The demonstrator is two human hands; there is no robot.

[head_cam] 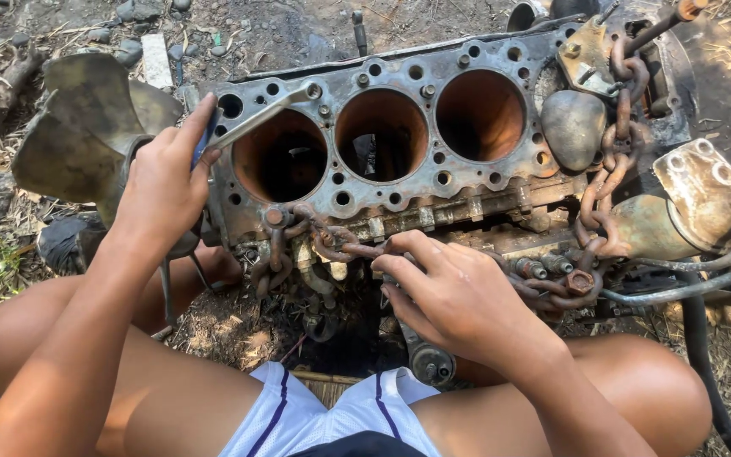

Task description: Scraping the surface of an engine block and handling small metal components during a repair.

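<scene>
An engine block point(399, 144) is being seen lying on the ground before the seated person. A wrench point(255, 118) is being held on its top face by the left hand point(162, 182), left of the three cylinder bores point(381, 135). A fan point(86, 127) is being seen at the block's left end. A chain point(615, 152) is being draped over the right end and along the near side, where it is being touched by the right hand point(458, 296).

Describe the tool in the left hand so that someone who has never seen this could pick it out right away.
Start at the rusty grey engine block with three round cylinder bores, lying on the dirt. At its left end the left hand grips a slim silver metal wrench, which slants up to a bolt by the leftmost bore. It is the only bright, clean, straight piece; the nearby chain is brown with rust.
</scene>
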